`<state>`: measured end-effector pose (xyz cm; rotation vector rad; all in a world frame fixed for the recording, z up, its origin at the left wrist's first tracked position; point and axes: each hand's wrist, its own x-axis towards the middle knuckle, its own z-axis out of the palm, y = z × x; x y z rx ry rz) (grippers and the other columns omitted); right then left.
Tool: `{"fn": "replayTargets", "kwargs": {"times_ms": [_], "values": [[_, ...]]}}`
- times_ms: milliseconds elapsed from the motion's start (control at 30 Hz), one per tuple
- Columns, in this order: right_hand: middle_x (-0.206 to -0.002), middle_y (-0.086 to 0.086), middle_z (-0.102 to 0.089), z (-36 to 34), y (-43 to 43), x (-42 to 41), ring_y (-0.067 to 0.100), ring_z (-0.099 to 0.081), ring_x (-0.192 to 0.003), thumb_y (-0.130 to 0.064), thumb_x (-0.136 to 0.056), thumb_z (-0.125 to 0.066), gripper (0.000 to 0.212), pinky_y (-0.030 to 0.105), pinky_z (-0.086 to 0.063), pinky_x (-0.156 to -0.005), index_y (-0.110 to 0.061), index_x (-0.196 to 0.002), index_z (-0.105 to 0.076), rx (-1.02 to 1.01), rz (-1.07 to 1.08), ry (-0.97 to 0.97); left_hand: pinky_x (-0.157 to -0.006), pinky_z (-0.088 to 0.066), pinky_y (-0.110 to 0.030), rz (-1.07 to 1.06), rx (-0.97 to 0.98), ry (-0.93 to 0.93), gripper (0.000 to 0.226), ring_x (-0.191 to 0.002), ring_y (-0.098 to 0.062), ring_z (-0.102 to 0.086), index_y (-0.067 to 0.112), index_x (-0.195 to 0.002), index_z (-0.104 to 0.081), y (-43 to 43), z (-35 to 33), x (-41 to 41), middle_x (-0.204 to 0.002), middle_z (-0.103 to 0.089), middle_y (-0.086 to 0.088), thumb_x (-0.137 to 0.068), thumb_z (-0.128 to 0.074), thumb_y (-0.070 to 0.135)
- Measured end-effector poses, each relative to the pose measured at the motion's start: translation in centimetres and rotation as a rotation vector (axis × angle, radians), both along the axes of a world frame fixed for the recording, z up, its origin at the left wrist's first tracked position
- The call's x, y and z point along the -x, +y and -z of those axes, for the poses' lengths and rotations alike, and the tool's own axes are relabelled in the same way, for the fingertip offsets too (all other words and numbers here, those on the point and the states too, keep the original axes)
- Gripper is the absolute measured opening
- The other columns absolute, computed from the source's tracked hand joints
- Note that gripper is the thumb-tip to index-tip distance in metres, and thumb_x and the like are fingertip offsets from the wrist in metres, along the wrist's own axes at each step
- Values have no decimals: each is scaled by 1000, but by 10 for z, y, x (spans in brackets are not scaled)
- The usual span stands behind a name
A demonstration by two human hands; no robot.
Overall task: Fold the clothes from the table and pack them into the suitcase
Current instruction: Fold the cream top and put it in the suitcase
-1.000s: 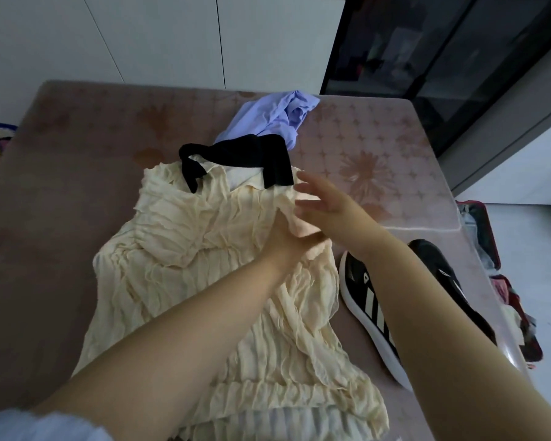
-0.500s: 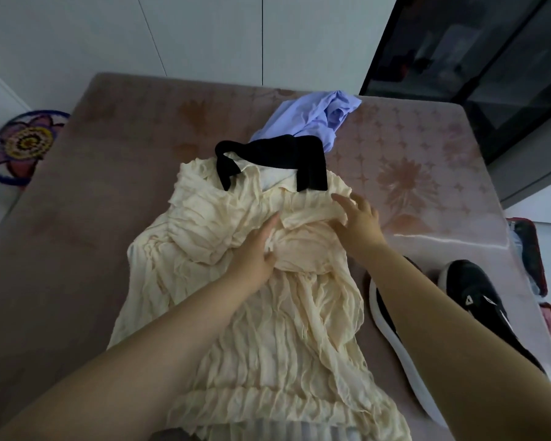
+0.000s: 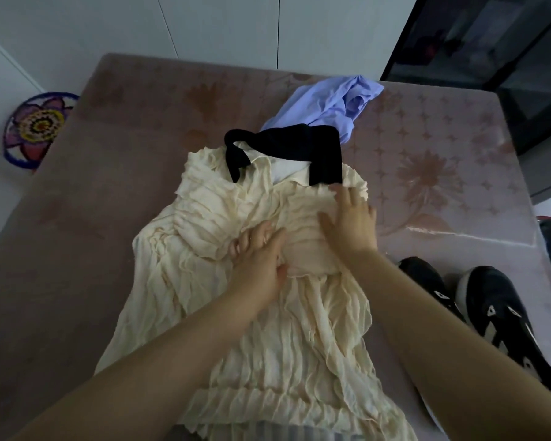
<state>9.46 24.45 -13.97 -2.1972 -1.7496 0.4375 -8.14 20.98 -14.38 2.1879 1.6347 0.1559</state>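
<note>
Both grips are lying open: left hand (image 3: pixel 258 265) and right hand (image 3: pixel 350 221) are pressing flat, clasping nothing, on the cream crinkled-fabric dress (image 3: pixel 261 313) at tabletop (image 3: pixel 77 249) centre. Recommended: smoothing outward toward 3 o'clock, flattening the folded sleeve before folding the skirt up toward 12.

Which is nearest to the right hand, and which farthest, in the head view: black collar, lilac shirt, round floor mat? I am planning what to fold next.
From the right hand, resting flat on the cream dress:
1. Black collar, just beyond the fingertips.
2. Lilac shirt, behind the collar.
3. Round floor mat, off the table's far left.
</note>
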Motion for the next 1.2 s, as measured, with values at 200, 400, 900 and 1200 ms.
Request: {"fn": "replayTargets", "kwargs": {"times_ms": [200,400,900,1200], "values": [[-159,-1,-1,23,-94,9,23,0,-145,-63,-82,-7,75,41,5,-116,-32,-150,-10,210,-225,-16,-109,22,-47,283,172,286,61,-140,-15,28,36,-147,14,11,17,-3,-154,24,10,-98,-20,51],[-158,-3,1,13,-181,2,20,-4,-144,-41,-96,-44,67,35,-16,-115,-48,-142,3,225,-84,188,-105,28,-37,355,76,253,64,-138,-13,30,44,-132,33,-14,22,49,-153,27,11,-77,8,65],[-80,15,-56,21,-303,27,40,-54,-83,-29,-75,-78,34,42,-39,-69,-2,-82,-59,201,352,-6,-109,-15,-29,423,-85,59,61,-122,-15,-40,24,-128,-48,-131,31,217,-129,-51,3,-90,-30,67],[-106,-10,-50,-29,-321,12,8,-50,-89,-3,-80,-72,61,20,-42,-72,-37,-118,-39,166,246,640,-83,-46,-31,102,-158,-120,24,-101,-27,-59,11,-94,-65,-179,25,250,-110,-60,-6,-75,-70,-3]]}}
